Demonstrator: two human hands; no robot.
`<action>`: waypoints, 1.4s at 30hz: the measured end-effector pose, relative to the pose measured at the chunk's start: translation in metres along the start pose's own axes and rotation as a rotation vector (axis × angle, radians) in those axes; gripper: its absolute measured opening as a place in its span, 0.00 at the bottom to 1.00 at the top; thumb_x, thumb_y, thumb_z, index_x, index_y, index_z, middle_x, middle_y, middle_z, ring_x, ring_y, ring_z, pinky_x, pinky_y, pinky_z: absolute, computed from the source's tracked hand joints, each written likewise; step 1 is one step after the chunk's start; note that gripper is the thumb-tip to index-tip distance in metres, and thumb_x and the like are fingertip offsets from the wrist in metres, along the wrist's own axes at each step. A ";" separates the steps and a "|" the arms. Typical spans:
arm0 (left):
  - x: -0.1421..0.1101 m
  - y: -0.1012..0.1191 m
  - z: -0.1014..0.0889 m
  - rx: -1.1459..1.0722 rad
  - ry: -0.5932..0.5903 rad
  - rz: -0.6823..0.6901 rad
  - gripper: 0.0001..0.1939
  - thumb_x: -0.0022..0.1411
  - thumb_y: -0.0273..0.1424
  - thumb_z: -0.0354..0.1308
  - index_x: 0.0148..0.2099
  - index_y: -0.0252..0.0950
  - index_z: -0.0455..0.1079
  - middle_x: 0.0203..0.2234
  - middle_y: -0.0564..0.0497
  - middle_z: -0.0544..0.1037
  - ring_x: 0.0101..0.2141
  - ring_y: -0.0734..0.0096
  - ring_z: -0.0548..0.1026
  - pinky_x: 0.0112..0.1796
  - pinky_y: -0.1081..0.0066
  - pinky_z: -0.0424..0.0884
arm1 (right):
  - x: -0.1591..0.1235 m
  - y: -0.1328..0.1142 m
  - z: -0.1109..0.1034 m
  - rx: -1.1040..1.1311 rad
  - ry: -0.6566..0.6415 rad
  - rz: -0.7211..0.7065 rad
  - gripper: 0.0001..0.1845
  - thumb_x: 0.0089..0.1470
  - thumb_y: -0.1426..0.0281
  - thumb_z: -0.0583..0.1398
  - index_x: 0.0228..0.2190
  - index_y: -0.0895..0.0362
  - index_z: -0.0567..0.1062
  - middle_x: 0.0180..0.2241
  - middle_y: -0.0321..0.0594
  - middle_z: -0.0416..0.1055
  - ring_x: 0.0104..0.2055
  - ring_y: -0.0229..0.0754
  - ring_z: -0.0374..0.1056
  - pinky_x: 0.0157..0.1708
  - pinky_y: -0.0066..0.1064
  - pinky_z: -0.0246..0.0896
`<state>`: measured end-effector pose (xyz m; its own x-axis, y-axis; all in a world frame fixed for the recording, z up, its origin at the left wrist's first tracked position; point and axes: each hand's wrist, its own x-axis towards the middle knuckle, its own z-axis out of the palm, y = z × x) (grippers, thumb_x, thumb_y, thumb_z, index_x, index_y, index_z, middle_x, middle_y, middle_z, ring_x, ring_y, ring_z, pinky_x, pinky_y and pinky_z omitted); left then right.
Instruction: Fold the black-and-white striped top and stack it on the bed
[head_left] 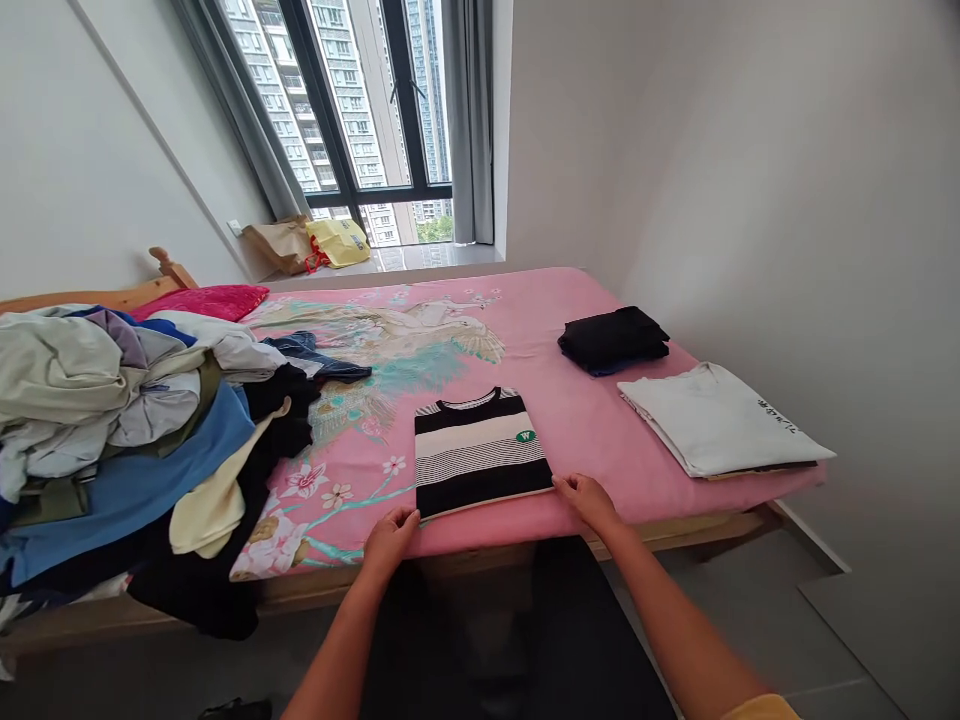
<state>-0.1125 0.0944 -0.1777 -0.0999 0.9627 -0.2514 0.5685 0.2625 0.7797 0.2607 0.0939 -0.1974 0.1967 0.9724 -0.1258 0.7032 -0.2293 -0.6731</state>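
Observation:
A folded striped T-shirt (480, 452) in black, cream and thin grey lines lies flat on the pink bedsheet (525, 340), its neckline facing away from me. It bears a small green patch with a white letter. My left hand (390, 543) pinches the near left corner between thumb and fingers. At the near right corner, my right hand (589, 503) is closed in the same way on the shirt's edge. Both forearms reach in from below.
Left of the shirt is a heap of unfolded clothes (172, 400), partly hanging over the bed's edge, with jeans (319, 357) beside it. To the right lie a folded black stack (615, 338) and a folded white stack (720, 420). Bags (337, 243) sit on the windowsill.

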 end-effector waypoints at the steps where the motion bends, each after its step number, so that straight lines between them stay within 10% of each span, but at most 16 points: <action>1: 0.002 0.002 -0.001 -0.010 -0.028 -0.023 0.15 0.53 0.43 0.54 0.28 0.36 0.71 0.25 0.52 0.77 0.30 0.67 0.74 0.29 0.73 0.65 | 0.002 -0.002 -0.002 -0.004 -0.026 0.022 0.25 0.53 0.50 0.51 0.21 0.56 0.72 0.23 0.39 0.71 0.27 0.41 0.66 0.26 0.29 0.52; 7: 0.010 0.015 -0.002 -0.134 -0.227 -0.263 0.22 0.47 0.50 0.59 0.24 0.34 0.64 0.14 0.53 0.71 0.11 0.78 0.60 0.14 0.76 0.50 | 0.023 -0.015 -0.009 0.050 -0.171 0.154 0.27 0.49 0.48 0.55 0.17 0.58 0.71 0.19 0.42 0.70 0.25 0.41 0.67 0.25 0.29 0.54; 15: 0.002 0.034 0.007 -0.568 -0.286 -0.349 0.23 0.53 0.47 0.58 0.43 0.36 0.61 0.39 0.44 0.75 0.34 0.66 0.78 0.28 0.73 0.72 | 0.034 -0.026 -0.003 0.288 -0.262 0.278 0.23 0.48 0.51 0.59 0.28 0.61 0.71 0.17 0.39 0.69 0.17 0.37 0.65 0.18 0.25 0.55; 26: -0.048 0.012 0.021 -0.665 -0.205 -0.351 0.20 0.46 0.34 0.68 0.37 0.35 0.62 0.27 0.53 0.72 0.25 0.67 0.77 0.24 0.71 0.73 | -0.024 -0.003 -0.003 0.576 -0.316 0.304 0.15 0.49 0.60 0.61 0.24 0.57 0.65 0.15 0.32 0.64 0.16 0.34 0.64 0.12 0.20 0.52; 42: -0.080 -0.018 0.032 -1.273 -0.380 -0.369 0.17 0.57 0.35 0.59 0.48 0.36 0.67 0.42 0.45 0.78 0.43 0.58 0.76 0.47 0.59 0.69 | -0.098 0.007 0.029 1.455 -0.222 0.328 0.15 0.44 0.59 0.65 0.32 0.54 0.72 0.36 0.38 0.76 0.44 0.47 0.71 0.46 0.44 0.66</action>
<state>-0.0887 0.0105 -0.1901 0.2641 0.8023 -0.5354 -0.5943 0.5726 0.5648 0.2266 -0.0021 -0.2109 0.0080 0.9053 -0.4247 -0.6480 -0.3188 -0.6917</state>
